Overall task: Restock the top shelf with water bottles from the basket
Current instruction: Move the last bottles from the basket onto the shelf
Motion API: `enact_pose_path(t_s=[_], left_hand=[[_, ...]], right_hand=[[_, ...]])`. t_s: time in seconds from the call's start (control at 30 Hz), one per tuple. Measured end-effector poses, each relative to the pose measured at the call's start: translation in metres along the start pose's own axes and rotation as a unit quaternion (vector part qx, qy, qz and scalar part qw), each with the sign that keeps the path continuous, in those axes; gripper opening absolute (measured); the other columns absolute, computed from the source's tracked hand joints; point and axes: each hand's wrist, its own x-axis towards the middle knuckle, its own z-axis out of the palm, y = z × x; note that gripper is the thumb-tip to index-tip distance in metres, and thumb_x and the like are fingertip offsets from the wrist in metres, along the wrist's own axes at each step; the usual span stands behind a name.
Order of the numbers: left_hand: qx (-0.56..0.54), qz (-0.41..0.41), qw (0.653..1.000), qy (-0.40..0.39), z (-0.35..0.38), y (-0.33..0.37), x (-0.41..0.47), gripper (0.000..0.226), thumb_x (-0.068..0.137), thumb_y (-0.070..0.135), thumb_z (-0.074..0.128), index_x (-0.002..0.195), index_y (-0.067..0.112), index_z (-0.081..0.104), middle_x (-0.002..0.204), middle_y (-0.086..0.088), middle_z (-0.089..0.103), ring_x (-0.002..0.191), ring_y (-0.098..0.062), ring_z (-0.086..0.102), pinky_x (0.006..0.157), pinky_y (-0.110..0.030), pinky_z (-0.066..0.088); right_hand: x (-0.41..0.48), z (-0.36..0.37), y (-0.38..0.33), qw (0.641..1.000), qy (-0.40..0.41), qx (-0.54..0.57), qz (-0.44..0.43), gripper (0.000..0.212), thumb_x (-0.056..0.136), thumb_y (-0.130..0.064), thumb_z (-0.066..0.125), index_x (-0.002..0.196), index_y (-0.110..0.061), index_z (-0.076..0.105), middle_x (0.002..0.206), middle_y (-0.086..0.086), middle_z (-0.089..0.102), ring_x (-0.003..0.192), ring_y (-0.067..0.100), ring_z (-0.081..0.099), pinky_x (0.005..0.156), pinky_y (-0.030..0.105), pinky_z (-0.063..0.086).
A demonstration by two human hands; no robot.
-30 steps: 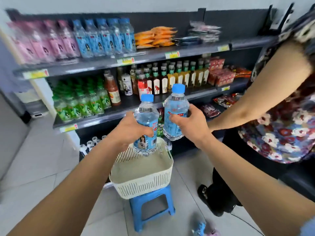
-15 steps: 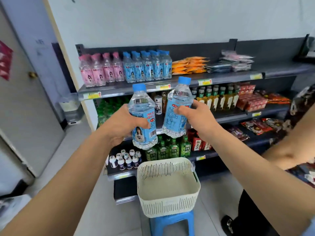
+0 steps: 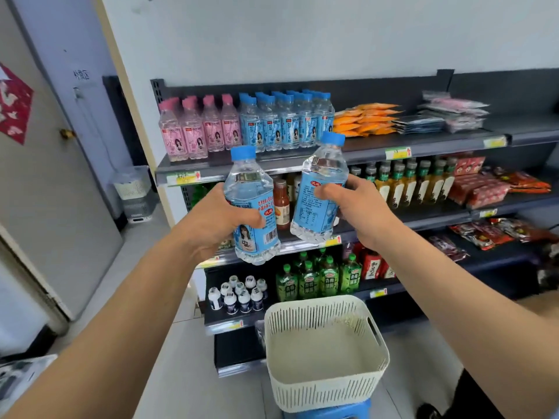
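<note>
Carrying is the step in hand: the left hand (image 3: 217, 219) grips one water bottle (image 3: 252, 207) and the right hand (image 3: 360, 213) grips a second bottle (image 3: 320, 192), both mid-frame above the basket (image 3: 326, 385). The next move probably calls for a reach up to the top shelf (image 3: 363, 154) — standing them by the blue-capped row (image 3: 287, 122).

Two held water bottles (image 3: 248, 182) (image 3: 325, 170), one white basket (image 3: 326, 385), one blue stool (image 3: 332, 412)

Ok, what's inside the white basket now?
Inside the white basket only bare floor shows, no bottles. Its near wall hides a thin strip of floor. The left hand holds one water bottle, the right hand another.
</note>
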Motion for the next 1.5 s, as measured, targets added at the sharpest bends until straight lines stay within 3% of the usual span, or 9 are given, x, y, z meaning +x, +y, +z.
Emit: enact_pose_path(t_s=[0.1,0.37,0.47,0.57,0.77,0.9,1.07,1.23,1.5], left_hand=[[-0.009,0.01,1.0,-0.003,-0.002,-0.003,0.005,0.045,0.073,-0.019,0.061,0.094,0.021,0.061,0.094,-0.002,0.073,0.096,-0.021,0.067,0.088,-0.038,0.052],[0.003,-0.01,1.0,0.012,0.007,-0.01,0.03,0.046,0.072,-0.02,0.061,0.097,0.019,0.061,0.088,0.001,0.074,0.082,-0.013,0.071,0.076,-0.03,0.054],[0.015,-0.024,0.999,0.025,0.018,-0.013,0.04,0.047,0.07,-0.021,0.062,0.096,0.018,0.06,0.085,0.0,0.075,0.082,-0.015,0.071,0.081,-0.035,0.053],[0.004,-0.047,0.997,0.057,0.028,-0.017,0.056,0.057,0.067,-0.02,0.066,0.114,0.011,0.053,0.097,-0.006,0.071,0.091,-0.021,0.068,0.086,-0.04,0.052],[-0.006,-0.057,0.995,0.077,0.041,-0.018,0.087,0.075,0.051,-0.006,0.073,0.119,0.012,0.05,0.104,-0.009,0.07,0.098,-0.025,0.067,0.086,-0.039,0.053],[0.004,-0.06,0.996,0.061,0.04,-0.016,0.104,0.072,0.056,-0.009,0.074,0.121,0.012,0.049,0.106,-0.01,0.07,0.099,-0.025,0.068,0.09,-0.043,0.052],[0.017,-0.042,0.997,0.055,0.029,-0.015,0.129,0.056,0.067,-0.018,0.068,0.109,0.017,0.054,0.091,0.0,0.074,0.085,-0.014,0.071,0.075,-0.028,0.057],[0.017,-0.046,0.998,0.035,0.014,-0.012,0.154,0.073,0.056,-0.005,0.075,0.122,0.011,0.048,0.107,-0.009,0.07,0.099,-0.024,0.068,0.092,-0.044,0.051],[0.028,-0.046,0.999,0.0,0.001,-0.018,0.193,0.067,0.066,-0.014,0.072,0.122,0.012,0.045,0.11,-0.011,0.067,0.102,-0.026,0.065,0.091,-0.043,0.05]], right_hand=[[0.015,-0.001,0.001,0.999,-0.008,0.036,0.026,0.023,0.086,-0.01,0.064,0.109,-0.01,0.062,0.101,0.001,0.069,0.094,0.017,0.066,0.088,0.036,0.052],[0.079,-0.006,0.005,0.993,-0.014,0.111,0.039,0.02,0.085,-0.011,0.064,0.104,-0.01,0.058,0.106,0.008,0.068,0.101,0.025,0.066,0.096,0.048,0.05],[0.113,-0.012,-0.01,0.993,-0.004,0.114,0.011,0.016,0.085,-0.012,0.066,0.095,-0.015,0.055,0.102,0.004,0.069,0.093,0.019,0.068,0.092,0.047,0.053],[0.143,-0.021,-0.028,0.991,0.006,0.13,-0.023,0.017,0.083,-0.009,0.068,0.09,-0.019,0.056,0.099,0.001,0.069,0.09,0.015,0.068,0.091,0.045,0.054],[0.19,-0.044,-0.041,0.987,-0.007,0.159,-0.035,0.034,0.081,-0.008,0.068,0.113,-0.012,0.056,0.112,0.007,0.068,0.1,0.023,0.068,0.09,0.046,0.054],[0.211,-0.05,-0.044,0.966,-0.037,0.254,-0.001,0.027,0.085,-0.007,0.066,0.109,-0.007,0.056,0.113,0.013,0.068,0.101,0.028,0.068,0.088,0.049,0.054],[0.245,-0.054,-0.055,0.926,0.022,0.376,0.024,0.038,0.081,-0.015,0.074,0.113,-0.007,0.055,0.115,0.016,0.066,0.101,0.034,0.067,0.085,0.059,0.052],[0.263,-0.052,-0.063,0.94,0.073,0.332,-0.017,0.024,0.082,-0.011,0.072,0.099,-0.007,0.057,0.092,0.012,0.069,0.079,0.026,0.071,0.077,0.047,0.058],[0.289,-0.029,-0.044,0.971,0.064,0.23,-0.006,0.028,0.079,-0.011,0.075,0.103,-0.009,0.061,0.097,0.009,0.072,0.089,0.024,0.071,0.082,0.042,0.058]])
